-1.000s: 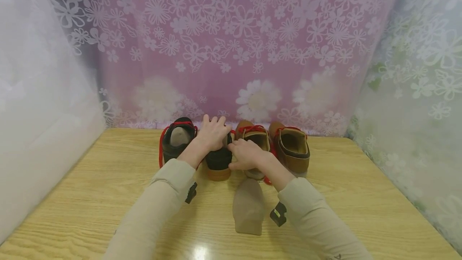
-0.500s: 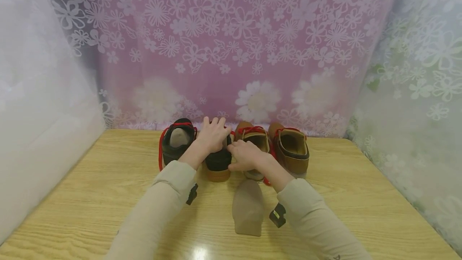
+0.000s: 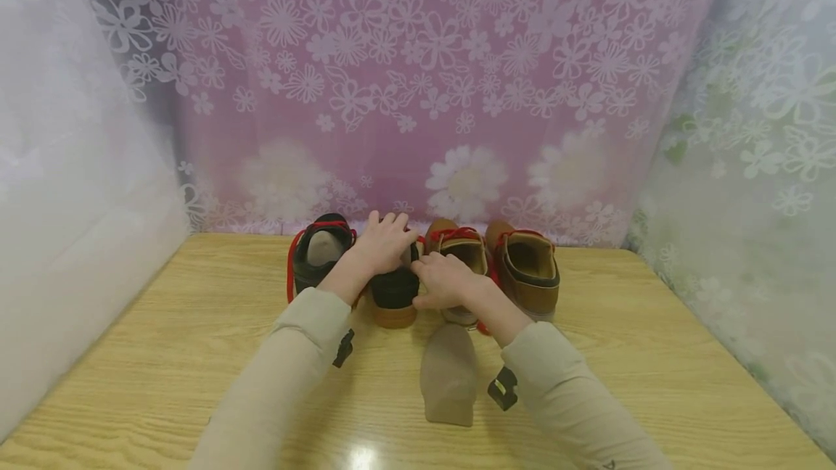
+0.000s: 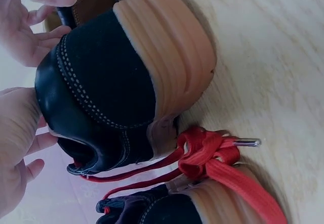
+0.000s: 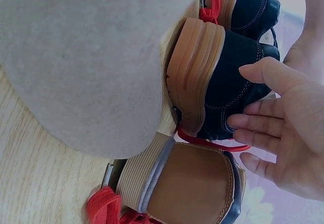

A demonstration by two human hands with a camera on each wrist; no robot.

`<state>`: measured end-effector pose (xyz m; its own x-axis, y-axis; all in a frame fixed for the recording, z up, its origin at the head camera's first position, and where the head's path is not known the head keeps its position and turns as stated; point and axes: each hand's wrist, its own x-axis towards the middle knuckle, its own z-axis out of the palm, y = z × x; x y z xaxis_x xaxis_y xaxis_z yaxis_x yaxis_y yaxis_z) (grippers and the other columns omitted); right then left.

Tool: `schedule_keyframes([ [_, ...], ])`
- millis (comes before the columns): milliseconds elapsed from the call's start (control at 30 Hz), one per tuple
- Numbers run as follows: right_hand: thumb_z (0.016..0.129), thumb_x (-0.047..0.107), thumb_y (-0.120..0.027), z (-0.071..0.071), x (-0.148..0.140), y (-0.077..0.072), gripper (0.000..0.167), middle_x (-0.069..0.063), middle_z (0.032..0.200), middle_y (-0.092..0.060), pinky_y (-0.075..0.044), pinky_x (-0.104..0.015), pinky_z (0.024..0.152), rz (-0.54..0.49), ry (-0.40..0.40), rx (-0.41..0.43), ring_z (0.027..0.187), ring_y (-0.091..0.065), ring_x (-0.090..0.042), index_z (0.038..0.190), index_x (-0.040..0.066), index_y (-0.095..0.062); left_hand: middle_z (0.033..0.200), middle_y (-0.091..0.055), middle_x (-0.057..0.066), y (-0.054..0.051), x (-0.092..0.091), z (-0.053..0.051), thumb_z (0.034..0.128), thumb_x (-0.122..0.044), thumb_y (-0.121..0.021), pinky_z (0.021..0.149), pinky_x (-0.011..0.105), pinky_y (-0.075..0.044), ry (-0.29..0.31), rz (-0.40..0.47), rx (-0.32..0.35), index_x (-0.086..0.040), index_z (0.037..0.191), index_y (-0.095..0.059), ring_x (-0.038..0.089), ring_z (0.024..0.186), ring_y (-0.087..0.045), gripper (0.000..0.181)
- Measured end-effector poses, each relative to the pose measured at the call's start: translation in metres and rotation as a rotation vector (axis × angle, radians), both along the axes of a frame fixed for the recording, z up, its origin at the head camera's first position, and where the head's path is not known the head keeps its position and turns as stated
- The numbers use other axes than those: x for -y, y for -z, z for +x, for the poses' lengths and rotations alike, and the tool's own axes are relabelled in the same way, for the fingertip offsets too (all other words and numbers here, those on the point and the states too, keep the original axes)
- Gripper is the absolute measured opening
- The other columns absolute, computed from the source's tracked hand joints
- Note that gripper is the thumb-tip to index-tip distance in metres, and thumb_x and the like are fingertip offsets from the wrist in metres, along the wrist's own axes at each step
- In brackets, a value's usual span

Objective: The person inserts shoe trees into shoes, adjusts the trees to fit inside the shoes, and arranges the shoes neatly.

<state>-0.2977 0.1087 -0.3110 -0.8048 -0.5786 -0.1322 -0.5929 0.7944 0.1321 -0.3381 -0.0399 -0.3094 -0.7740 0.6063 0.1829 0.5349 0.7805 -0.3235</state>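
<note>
My left hand [image 3: 385,241] lies over the opening of a black shoe [image 3: 395,289] with a tan sole, second from left in the row. Its fingers are spread and fairly straight; how far they reach into the shoe is hidden. Against the right side of that shoe's heel, my right hand [image 5: 298,128] rests with extended fingers, its thumb near the collar. Left of it stands the other black shoe [image 3: 316,274], with red laces and a grey insole [image 3: 324,249] inside. Another grey insole [image 3: 449,376] lies flat on the table in front of the row.
Two brown shoes [image 3: 532,289] with red laces stand on the right, one partly behind my right hand. The wooden table [image 3: 163,354] extends around the row. A pink floral curtain [image 3: 424,93] hangs behind, with pale sheets at both sides. Black wrist straps [image 3: 503,388] hang by the sleeves.
</note>
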Motion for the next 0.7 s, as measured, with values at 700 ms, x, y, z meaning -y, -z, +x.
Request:
schedule_keyframes([
  [700, 0.083, 0.039, -0.064, 0.0014, -0.0015, -0.0015, 0.049, -0.006, 0.118, -0.055, -0.042, -0.041, 0.086, 0.010, -0.020, -0.021, 0.112, -0.049, -0.026, 0.120, 0.009, -0.056, 0.111, -0.052, 0.005, -0.0028, -0.0012, -0.0001, 0.0916, -0.019, -0.058, 0.076, 0.040, -0.031, 0.072, -0.007, 0.015, -0.019, 0.112, -0.066, 0.024, 0.089, -0.051, 0.022],
])
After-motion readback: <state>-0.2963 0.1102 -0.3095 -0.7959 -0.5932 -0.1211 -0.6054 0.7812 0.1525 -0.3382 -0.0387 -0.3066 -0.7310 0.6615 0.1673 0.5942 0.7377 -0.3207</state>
